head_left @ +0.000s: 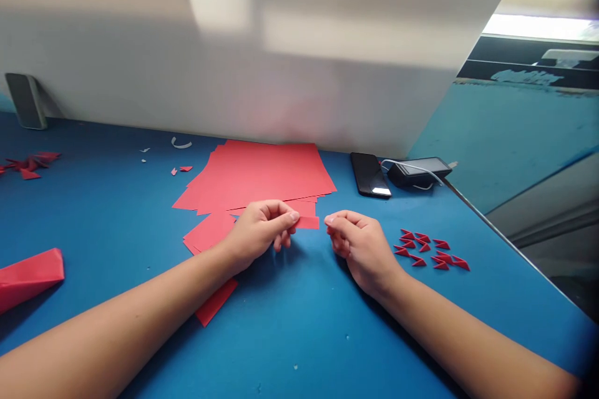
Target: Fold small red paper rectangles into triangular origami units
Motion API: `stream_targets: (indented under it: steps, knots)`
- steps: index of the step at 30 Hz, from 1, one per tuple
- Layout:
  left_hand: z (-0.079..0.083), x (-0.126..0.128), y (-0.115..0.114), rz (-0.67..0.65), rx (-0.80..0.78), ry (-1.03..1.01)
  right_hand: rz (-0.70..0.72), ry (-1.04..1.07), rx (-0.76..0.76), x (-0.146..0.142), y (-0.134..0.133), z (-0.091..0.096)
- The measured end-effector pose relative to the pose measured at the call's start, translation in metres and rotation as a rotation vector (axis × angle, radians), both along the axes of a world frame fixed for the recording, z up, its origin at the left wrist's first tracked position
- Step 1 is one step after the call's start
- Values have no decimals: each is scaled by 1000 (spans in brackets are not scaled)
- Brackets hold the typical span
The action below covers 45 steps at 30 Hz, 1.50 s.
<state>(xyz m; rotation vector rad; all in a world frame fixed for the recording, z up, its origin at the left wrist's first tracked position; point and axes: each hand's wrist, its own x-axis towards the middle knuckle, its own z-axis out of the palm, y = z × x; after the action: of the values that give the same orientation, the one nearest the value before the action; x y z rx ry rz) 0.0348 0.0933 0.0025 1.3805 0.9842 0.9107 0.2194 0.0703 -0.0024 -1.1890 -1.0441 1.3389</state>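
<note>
Although its middle is hidden behind the fingers, a strip of red paper is pinched in the left hand, between the thumb and the curled fingers, with its free end sticking out toward 3 o'clock. The right hand sits just beside that end, loosely curled, and seems to hold nothing, though its palm is turned away and hard to see into. At 12 o'clock from the hands lies a fanned stack of red paper sheets on the blue worktop; how many there are cannot be made out. More red sheets slip under the left wrist at 9 o'clock, partly hidden. At 3 o'clock sit small folded red paper triangles. A black phone and a black power bank lie at 1 o'clock, while a folded red paper piece is cut off by the frame's left edge.
</note>
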Motion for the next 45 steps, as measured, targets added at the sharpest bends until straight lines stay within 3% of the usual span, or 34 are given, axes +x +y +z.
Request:
stream_targets:
  steps: [3,9,15,20,28,34,38,42,43,45]
  knots:
    - [0,-1,1,53,-1,-47,-4,9,-8,0,1,-1]
    - [-2,5,-4,120,31,-53,145,-148,147,-6,-7,-2]
    - [2,5,-8,66,113,-28,148,-261,198,-6,-8,2]
    - [-1,2,-4,40,64,-27,97,-245,192,-5,-8,0]
    - [-6,1,-2,-95,46,-46,63,-237,444,-5,-10,-11]
    - [-6,0,-2,-49,111,-71,145,-145,296,-7,-15,-7]
    - [-2,3,-9,-55,273,88,116,-138,264,-9,-12,-5]
    - [7,9,-23,136,758,451,-2,-71,236,-7,-7,-6]
    - [9,11,-27,133,855,533,-25,-44,233,-6,-7,-6]
    - [12,14,-35,68,899,610,-47,20,240,-6,-6,-5]
